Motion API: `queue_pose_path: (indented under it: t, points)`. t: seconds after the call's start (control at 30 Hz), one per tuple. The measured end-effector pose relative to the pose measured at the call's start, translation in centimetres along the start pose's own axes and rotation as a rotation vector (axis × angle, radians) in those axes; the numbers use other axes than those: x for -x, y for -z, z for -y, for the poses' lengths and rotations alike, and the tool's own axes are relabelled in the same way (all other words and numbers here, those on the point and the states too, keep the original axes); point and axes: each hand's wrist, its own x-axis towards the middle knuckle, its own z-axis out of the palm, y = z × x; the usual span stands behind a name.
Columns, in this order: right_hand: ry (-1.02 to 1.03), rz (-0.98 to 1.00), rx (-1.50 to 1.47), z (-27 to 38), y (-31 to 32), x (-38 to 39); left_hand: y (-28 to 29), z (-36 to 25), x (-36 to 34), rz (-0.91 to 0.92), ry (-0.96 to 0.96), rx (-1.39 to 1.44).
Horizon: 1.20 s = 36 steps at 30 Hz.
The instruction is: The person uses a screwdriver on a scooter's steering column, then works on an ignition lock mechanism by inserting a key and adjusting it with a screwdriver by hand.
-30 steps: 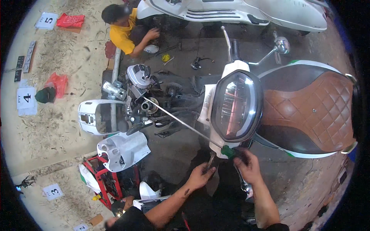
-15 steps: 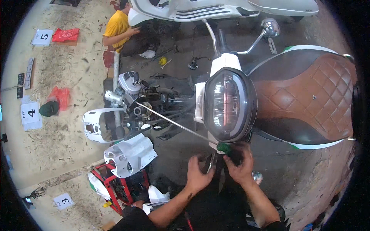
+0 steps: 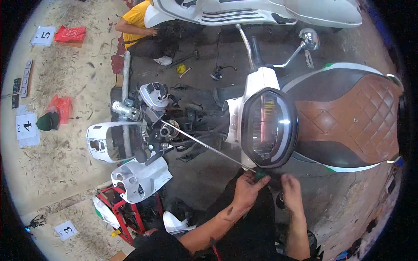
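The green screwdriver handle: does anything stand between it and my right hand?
Your left hand partly covers the green handle; nothing else clearly visible stands between it and your right hand, though that gap is dark.

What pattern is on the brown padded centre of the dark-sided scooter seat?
The brown padded centre has diamond quilting; the head view shows it best.

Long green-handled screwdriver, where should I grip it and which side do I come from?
Probably by the green handle, coming from the near side, where the left hand holds it: that end lies nearer you, while the long, thin metal shaft slants away forward and left from it.
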Motion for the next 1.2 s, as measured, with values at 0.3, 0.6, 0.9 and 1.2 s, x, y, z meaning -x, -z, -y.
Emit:
queue_pose_path:
  t: [0.3,0.6,0.9,1.2]
  points:
    - [0.21,-0.102,-0.32,-3.0,-1.7,0.0,-0.8,-0.6,0.7,-0.056,0.028,-0.083]
    - [-0.195,0.238,-0.601,-0.2,1.4,-0.3,0.2,0.0,0.6,0.058,-0.103,0.255]
    - [0.424,0.019,-0.308,-1.2,-0.4,-0.5,-1.5,-0.6,1.4,-0.161,-0.055,0.063]
    - [-0.31,0.33,-0.489,1.8,1.6,-0.3,-0.6,-2.6,1.7,0.137,-0.093,0.522]
